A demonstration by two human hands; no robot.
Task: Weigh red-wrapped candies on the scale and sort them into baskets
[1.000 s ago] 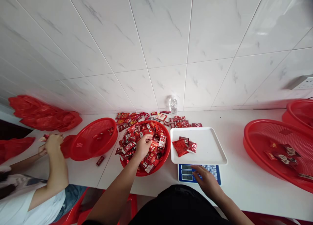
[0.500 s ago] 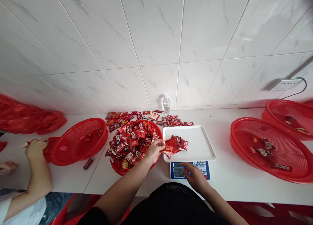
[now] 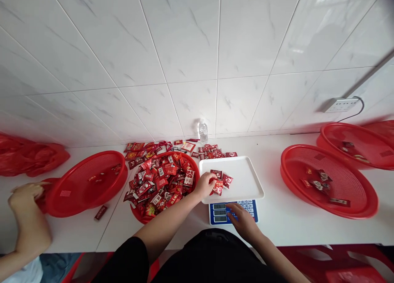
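Observation:
My left hand (image 3: 205, 185) is over the left part of the white tray (image 3: 246, 176) of a weighing scale, its fingers closed on a small red snack packet (image 3: 218, 187). Other wrapped red packets (image 3: 227, 180) lie beside it on the tray. My right hand (image 3: 243, 221) hovers over the scale's blue keypad panel (image 3: 220, 213), fingers apart and holding nothing. Left of the tray, a round red basket (image 3: 197, 164) is heaped with red and brown wrapped snacks, and my left forearm passes over its near right side.
Loose packets (image 3: 211, 151) and a clear bottle (image 3: 203, 131) stand along the wall. Red baskets (image 3: 363, 201) with few packets sit at right, another basket (image 3: 70, 205) at left. A co-worker's arm (image 3: 29, 217) is at far left. A power strip (image 3: 340, 105) is on the wall.
My left hand has moved right and further over the tray with the packet. My right hand stays over the keypad. The co-worker's hand has shifted left, and the whole view has turned slightly.

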